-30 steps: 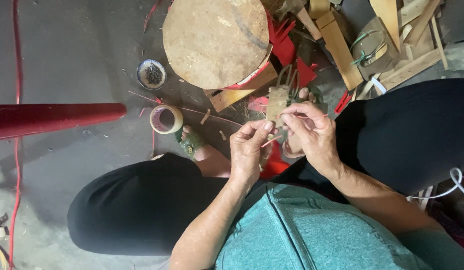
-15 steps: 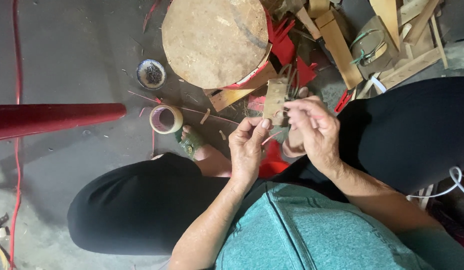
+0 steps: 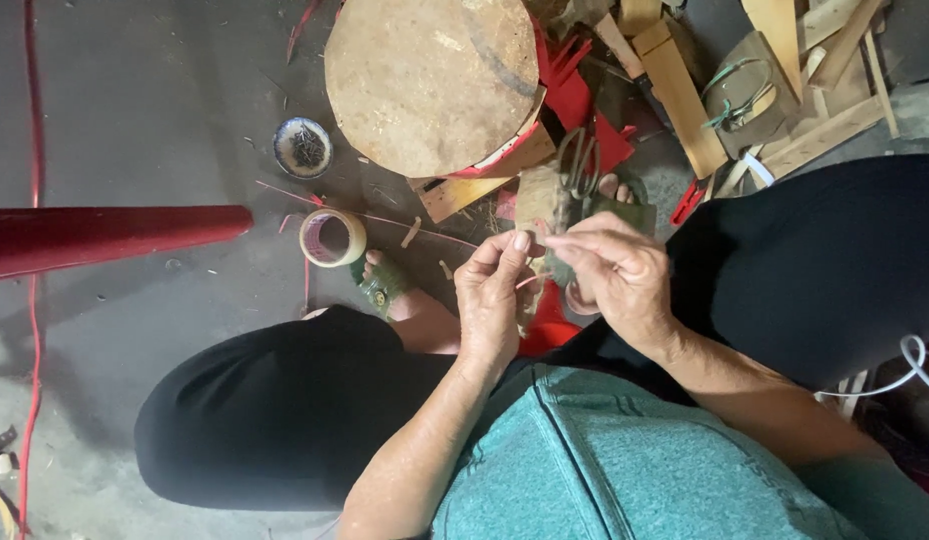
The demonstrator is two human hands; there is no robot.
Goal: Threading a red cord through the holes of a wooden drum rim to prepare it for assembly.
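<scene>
Grey concrete floor carries everything: at twelve o'clock a round, worn wooden block, at nine o'clock a long red tube, and a roll of tape between them. Closer in, the left hand and right hand meet at the centre above the knees. A thin pale strip lies between them, its long axis running from eight o'clock up to two o'clock. Each grip is pinched closed on the strip, the left on its lower end, the right on its upper end.
</scene>
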